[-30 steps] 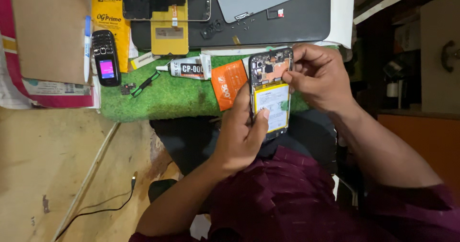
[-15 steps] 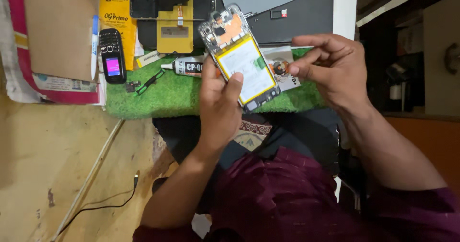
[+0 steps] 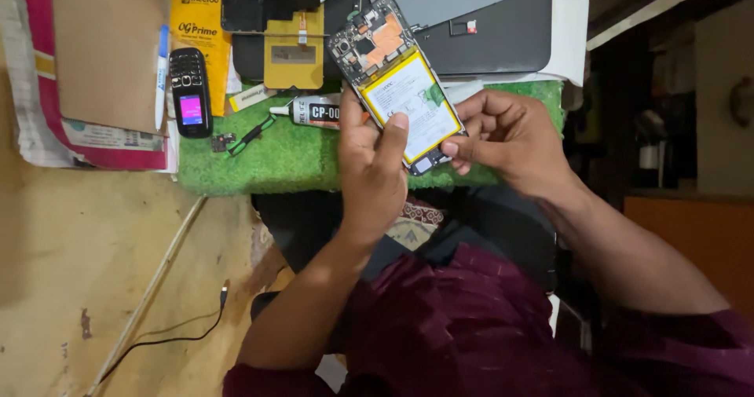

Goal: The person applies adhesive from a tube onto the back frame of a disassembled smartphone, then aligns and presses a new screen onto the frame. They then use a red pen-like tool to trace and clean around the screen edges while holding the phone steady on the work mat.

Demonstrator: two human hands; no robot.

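An opened smartphone (image 3: 397,83) with its back cover off shows a yellow-edged white battery and an orange and black circuit board at its top end. It is tilted, top end pointing up-left, above a green turf mat (image 3: 275,157). My left hand (image 3: 375,165) holds it from below, thumb resting on the battery's lower left. My right hand (image 3: 506,142) pinches the phone's lower right corner with its fingertips. A small glue tube (image 3: 310,112) lies on the mat, partly hidden behind the phone and my left hand.
A small black keypad phone (image 3: 189,91) with a lit screen lies at the mat's left. Beside it are a pen (image 3: 162,75), yellow packaging (image 3: 200,28), a yellow part (image 3: 294,55) and a grey laptop (image 3: 471,12). A black cable (image 3: 169,338) runs over the wooden surface.
The phone has turned further and moved up and left over the mat. My right hand shifted from beside its upper edge to its lower right corner. The view has moved closer.
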